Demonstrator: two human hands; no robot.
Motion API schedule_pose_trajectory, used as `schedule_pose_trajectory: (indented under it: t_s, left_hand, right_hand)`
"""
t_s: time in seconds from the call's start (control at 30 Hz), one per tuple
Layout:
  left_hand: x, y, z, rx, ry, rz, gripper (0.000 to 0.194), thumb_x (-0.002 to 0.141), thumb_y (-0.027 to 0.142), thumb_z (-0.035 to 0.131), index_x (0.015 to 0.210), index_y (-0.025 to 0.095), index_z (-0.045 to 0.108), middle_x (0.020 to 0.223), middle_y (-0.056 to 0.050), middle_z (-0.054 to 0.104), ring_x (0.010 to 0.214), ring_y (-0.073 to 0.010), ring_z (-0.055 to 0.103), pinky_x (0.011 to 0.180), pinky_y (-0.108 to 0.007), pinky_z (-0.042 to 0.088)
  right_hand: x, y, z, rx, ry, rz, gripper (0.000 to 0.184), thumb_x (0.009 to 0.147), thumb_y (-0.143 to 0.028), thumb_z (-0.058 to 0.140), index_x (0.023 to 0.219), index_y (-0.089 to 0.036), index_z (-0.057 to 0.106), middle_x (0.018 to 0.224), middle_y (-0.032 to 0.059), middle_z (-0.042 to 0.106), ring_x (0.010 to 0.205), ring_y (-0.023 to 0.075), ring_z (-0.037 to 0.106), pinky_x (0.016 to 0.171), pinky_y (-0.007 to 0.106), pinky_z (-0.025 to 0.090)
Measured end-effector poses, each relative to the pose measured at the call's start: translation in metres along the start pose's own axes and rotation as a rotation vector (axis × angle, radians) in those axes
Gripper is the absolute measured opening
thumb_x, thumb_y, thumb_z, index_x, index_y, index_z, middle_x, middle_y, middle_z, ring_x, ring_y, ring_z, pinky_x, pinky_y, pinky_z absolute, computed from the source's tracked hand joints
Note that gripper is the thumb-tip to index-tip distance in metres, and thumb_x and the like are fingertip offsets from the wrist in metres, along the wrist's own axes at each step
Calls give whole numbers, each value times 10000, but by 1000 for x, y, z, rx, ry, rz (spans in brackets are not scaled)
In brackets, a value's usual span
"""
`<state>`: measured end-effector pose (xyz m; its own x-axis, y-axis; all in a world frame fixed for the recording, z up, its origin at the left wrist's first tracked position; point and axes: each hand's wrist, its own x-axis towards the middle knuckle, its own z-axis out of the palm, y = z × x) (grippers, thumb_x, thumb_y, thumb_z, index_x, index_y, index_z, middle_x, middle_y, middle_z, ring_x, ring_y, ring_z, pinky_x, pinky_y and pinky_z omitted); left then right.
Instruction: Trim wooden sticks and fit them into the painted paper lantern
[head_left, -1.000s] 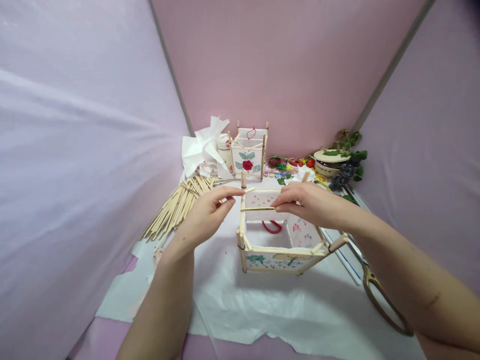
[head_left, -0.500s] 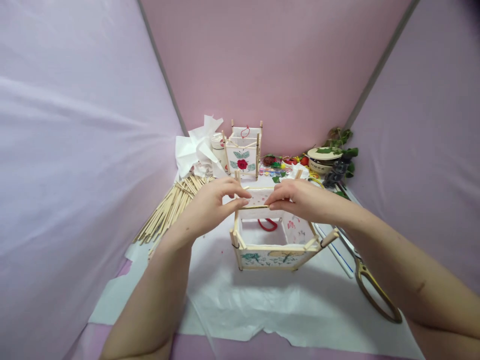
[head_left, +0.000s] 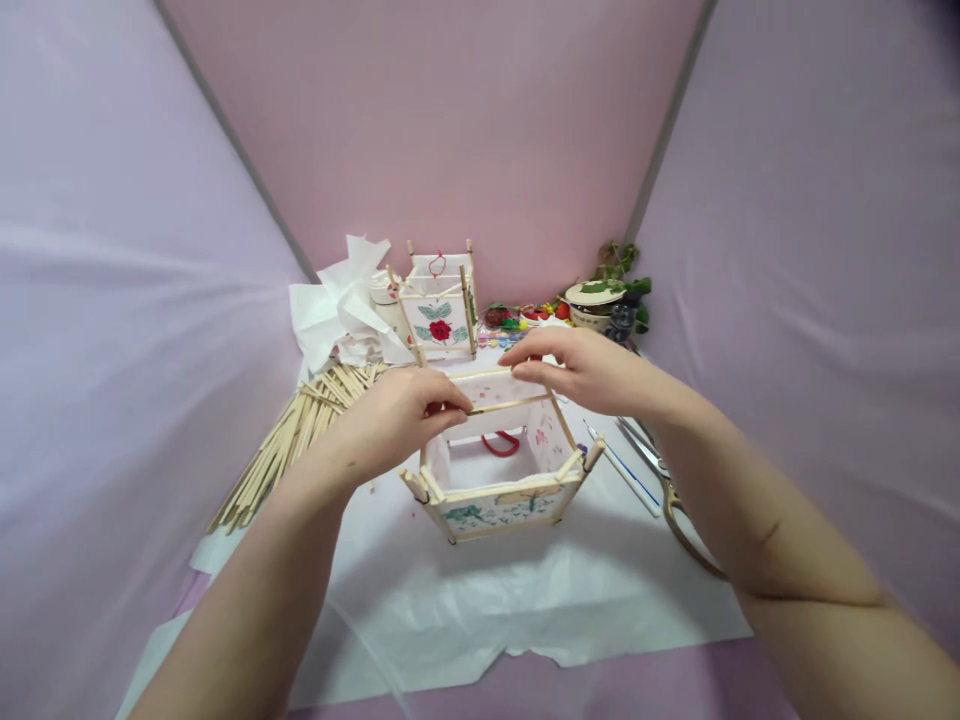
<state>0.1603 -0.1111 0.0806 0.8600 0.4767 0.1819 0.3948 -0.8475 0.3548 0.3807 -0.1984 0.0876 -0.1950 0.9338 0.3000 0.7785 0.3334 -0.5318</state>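
In front of me stands a lantern frame [head_left: 504, 512] of thin wooden sticks with painted white paper sides, its top uncovered. A thin wooden stick [head_left: 510, 406] crosses its upper part. My left hand [head_left: 409, 405] pinches this stick near its left end, thumb and fingers together. Over the frame's far right side hovers my right hand [head_left: 570, 365], its thumb and fingers apart, holding nothing that I can see. Through the frame's inside shows a red loop [head_left: 500, 444]. The frame's far right corner is hidden behind my right hand.
A finished-looking lantern [head_left: 441, 325] with a red rose stands behind. Loose sticks [head_left: 281, 450] and crumpled white paper [head_left: 341, 300] lie left. On the right are scissors [head_left: 675, 510], a white-and-blue pen-like tool [head_left: 630, 475] and a lidded bowl [head_left: 592, 305]. White sheeting [head_left: 450, 620] covers the table.
My right hand has let go of the cross stick and opened, while my left hand has closed on it. The whole view has shifted, so everything sits farther left.
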Motion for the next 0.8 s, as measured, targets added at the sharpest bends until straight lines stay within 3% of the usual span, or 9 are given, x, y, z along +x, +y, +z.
schedule_pose_trajectory:
  t_s: [0.07,0.17,0.47,0.8]
  left_hand:
    - [0,-1,1,-5,11,6,209,806,328,545,850,268,741,843,-10,718,765,-172,624,682,-264,460]
    - [0,-3,3,-2,6,0,201,808,329,550,845,266,737,849,-10,717,775,-170,625,684,-259,462]
    - [-1,-7,5,2,18,-4,221,815,358,547,882,269,738,892,-25,720,815,-184,629,728,-271,471]
    - [-3,-5,6,-23,35,-14,190,823,334,560,880,262,726,893,-14,715,806,-168,624,717,-257,466]
  right_hand:
    - [-15,6,-7,62,126,79,305,884,-345,471,1030,-207,700,1027,54,694,902,194,610,775,300,437]
    - [-38,17,-8,145,216,191,308,881,-385,477,1011,-212,696,984,47,704,869,191,622,757,299,455]
    - [-63,37,7,269,261,296,280,854,-398,519,959,-212,701,970,46,711,901,204,630,793,315,464]
    - [-66,40,29,377,58,344,217,813,-317,546,844,-176,708,821,42,699,730,165,616,650,266,469]
